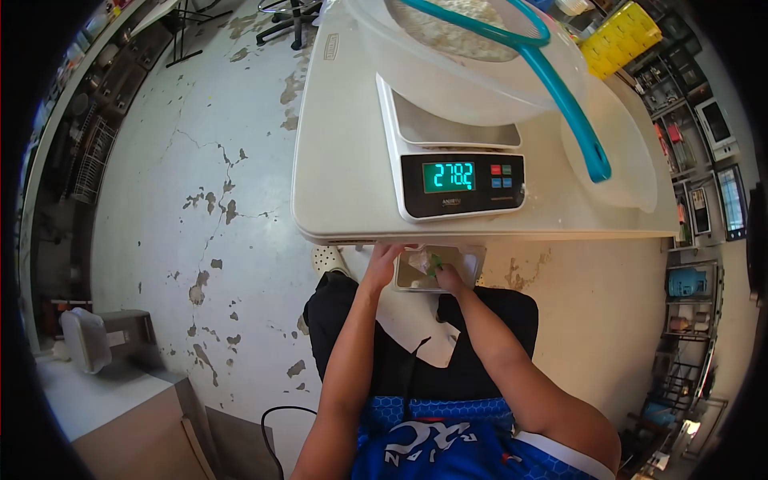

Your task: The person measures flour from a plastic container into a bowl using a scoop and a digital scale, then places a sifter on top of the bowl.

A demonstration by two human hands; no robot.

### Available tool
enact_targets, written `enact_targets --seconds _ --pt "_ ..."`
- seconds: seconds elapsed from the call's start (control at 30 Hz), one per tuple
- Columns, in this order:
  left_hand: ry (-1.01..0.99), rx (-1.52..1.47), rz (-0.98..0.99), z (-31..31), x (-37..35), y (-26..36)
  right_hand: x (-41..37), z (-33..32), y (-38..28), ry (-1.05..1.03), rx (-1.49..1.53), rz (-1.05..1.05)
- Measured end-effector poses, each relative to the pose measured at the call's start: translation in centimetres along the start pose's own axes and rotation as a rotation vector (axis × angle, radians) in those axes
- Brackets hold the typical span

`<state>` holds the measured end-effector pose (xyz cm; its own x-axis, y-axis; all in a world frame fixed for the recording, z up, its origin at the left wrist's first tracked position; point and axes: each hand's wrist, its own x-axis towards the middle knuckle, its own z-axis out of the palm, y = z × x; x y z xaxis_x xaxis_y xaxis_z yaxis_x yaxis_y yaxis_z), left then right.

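Note:
Just below the table edge, a shallow clear container [478, 264] sits low over my lap, with pale material and a crumpled see-through piece inside. My left hand [383, 262] is at its left rim, thumb reaching over and fingers partly hidden; it looks closed on the container. My right hand [450, 278] is closed around a small green utensil [436, 262] inside it; the utensil's working end is too small to make out. Above, on the table, a digital kitchen scale [462, 206] reads 278.2. A large translucent bowl [480, 100] with whitish contents rests on it.
A teal-handled strainer [564, 104] lies across the bowl. The white table [344, 192] overhangs my hands. Beside the bowl is a translucent lid or dish [632, 172], with a yellow container [620, 40] behind. Shelves line the right; a counter [120, 400] stands left.

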<state>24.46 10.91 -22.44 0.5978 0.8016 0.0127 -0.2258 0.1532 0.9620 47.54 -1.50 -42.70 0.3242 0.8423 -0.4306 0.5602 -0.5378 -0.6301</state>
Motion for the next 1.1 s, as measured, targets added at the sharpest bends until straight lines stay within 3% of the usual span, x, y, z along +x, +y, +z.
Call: enact_targets --seconds 0.13,0.23,0.33,0.5,0.6,0.83,0.9,1.1 --pt "0.083 -0.21 -0.027 1.0 0.0 1.4 -2.0 -3.9 -4.0 -0.108 -0.079 0.047" --pt "0.046 -0.074 0.049 1.0 0.4 1.4 -2.4 -5.0 -4.3 -0.054 -0.162 0.014" --pt "0.085 -0.064 -0.001 1.0 0.4 1.1 -2.2 -5.8 -3.0 -0.108 -0.251 -0.057" --pt "0.038 -0.041 0.005 0.6 0.6 0.8 -1.5 -6.1 -0.2 -0.301 -0.623 -0.393" --pt "0.054 -0.044 -0.007 0.9 0.3 2.0 -1.9 -6.3 -0.1 -0.245 -0.47 -0.261" --pt "0.0 -0.001 -0.025 0.5 0.5 2.0 -4.4 -10.3 -2.9 -0.316 -0.452 -0.253" --pt "-0.007 0.015 -0.022 0.4 0.5 1.9 -5.4 -11.6 -4.5 -0.347 -0.181 -0.05" --pt "-0.005 0.031 -0.037 0.7 0.2 3.1 -8.5 -15.4 -8.3 -0.303 -0.018 0.067"
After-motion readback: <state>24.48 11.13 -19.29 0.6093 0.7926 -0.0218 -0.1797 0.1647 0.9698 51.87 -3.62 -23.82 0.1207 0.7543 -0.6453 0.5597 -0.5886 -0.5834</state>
